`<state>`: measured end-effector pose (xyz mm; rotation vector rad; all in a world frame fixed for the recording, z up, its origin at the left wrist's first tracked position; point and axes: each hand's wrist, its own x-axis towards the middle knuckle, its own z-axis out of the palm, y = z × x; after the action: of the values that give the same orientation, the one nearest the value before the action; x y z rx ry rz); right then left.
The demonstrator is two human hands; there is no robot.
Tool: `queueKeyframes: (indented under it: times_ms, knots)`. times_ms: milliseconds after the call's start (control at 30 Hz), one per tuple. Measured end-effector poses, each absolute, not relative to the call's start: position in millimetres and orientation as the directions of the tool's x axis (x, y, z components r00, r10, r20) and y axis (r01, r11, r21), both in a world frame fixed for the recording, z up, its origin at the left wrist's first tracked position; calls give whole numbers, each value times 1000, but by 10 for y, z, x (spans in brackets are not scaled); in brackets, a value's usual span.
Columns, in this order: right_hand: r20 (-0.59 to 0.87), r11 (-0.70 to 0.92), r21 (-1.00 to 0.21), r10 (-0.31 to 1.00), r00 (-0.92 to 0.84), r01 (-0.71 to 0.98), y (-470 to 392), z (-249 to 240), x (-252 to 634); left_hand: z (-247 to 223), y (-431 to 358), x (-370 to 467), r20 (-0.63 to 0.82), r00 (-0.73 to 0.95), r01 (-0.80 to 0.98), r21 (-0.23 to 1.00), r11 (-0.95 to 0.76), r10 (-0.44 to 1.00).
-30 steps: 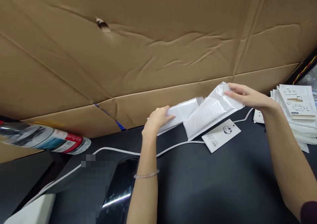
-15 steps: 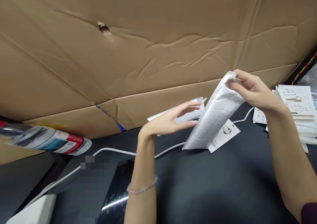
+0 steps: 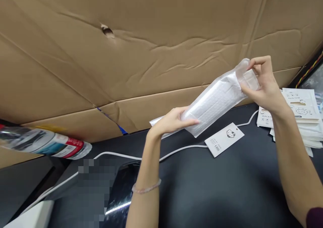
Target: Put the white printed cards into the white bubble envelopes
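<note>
A white bubble mailer (image 3: 214, 102) is held tilted above the black table, its upper end to the right. My left hand (image 3: 174, 120) grips the lower left end between thumb and fingers. At the upper end my right hand (image 3: 264, 83) pinches the mouth, with the thumb at the near side and the index finger bent over the flap. Whether anything lies inside the mailer I cannot tell. Below it a white cardboard tag (image 3: 224, 139) with a cat-face print and a barcode lies on the table. Another white packet (image 3: 157, 120) shows partly behind my left hand.
A white cable (image 3: 113, 154) runs across the black table (image 3: 214, 187). At the left are a plastic bottle (image 3: 45, 142), a black phone (image 3: 121, 194) and a white box corner (image 3: 37, 214). Printed white packs (image 3: 300, 110) are stacked at the right. Cardboard (image 3: 164, 36) walls off the back.
My left hand has closed on the mailer's lower end. The mailer has swung up and flatter, uncovering the tag. My right hand has risen slightly and shifted its hold at the mouth.
</note>
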<state>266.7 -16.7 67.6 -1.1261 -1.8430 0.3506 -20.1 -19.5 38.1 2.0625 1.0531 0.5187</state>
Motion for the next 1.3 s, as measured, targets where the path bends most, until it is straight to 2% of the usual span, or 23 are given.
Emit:
queueKeyframes:
  times_ms: [67,133,267,367,500,733,933,1100,1300]
  knots:
    - [560,555,-595,805,-195,581,-153,669,2715,411,-194,-273,49,531,503,785,-361,846]
    - [482,523,-602,841,-248,603,-137,652,2754,422,-190,-337,63,489,514,785,-346,870]
    - [251,443,-734,881,-400,514,-117,617,2766,415,-182,-421,34,454,527,795,-299,890]
    - [179,418,-789,857,-484,449,-118,610,2701,421,-188,-431,33,446,523,801,-291,894]
    - [163,376,-836,865,-474,398,-117,602,2616,453,-204,-420,54,445,547,774,-319,894]
    - [161,423,-812,825,-542,403,-86,543,2603,480,-218,-460,137,342,592,737,-327,930]
    - [173,386,-825,867,-467,412,-23,473,2512,529,-254,-493,145,250,652,705,-277,957]
    - [100,362,-851,824,-558,382,-24,470,2549,540,-263,-508,162,209,669,695,-262,964]
    - [136,318,-859,897,-420,401,-39,458,2471,553,-271,-479,160,217,671,692,-266,963]
